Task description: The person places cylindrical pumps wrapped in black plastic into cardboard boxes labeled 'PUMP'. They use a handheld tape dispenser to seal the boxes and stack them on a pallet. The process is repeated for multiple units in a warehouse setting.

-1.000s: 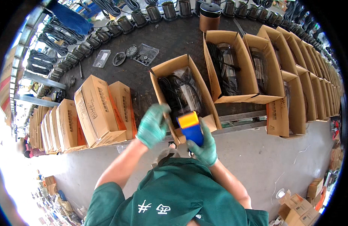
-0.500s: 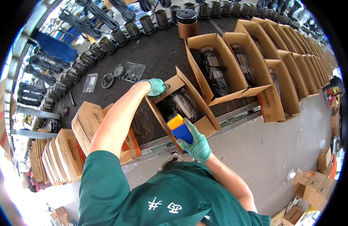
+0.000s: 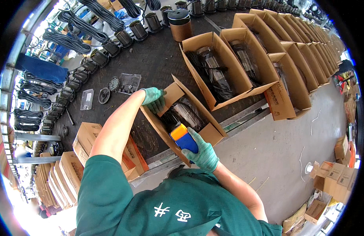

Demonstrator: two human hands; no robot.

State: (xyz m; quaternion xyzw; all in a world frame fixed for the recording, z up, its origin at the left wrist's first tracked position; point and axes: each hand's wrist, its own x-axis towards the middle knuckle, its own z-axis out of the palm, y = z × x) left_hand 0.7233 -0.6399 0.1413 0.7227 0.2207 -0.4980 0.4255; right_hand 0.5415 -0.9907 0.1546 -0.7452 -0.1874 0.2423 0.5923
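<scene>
Left hand point(image 3: 153, 99) grips the far flap of the open box point(image 3: 182, 118), right hand point(image 3: 203, 154) clasps the tape dispenser point(image 3: 184, 138); flaps should sit flush before sealing.

- Open brown cardboard box point(image 3: 207, 131), tilted on the dark bench, flaps up, holding what looks like a black bagged item.
- Blue-and-orange handheld tape dispenser point(image 3: 183, 137) at the box's near edge.
</scene>
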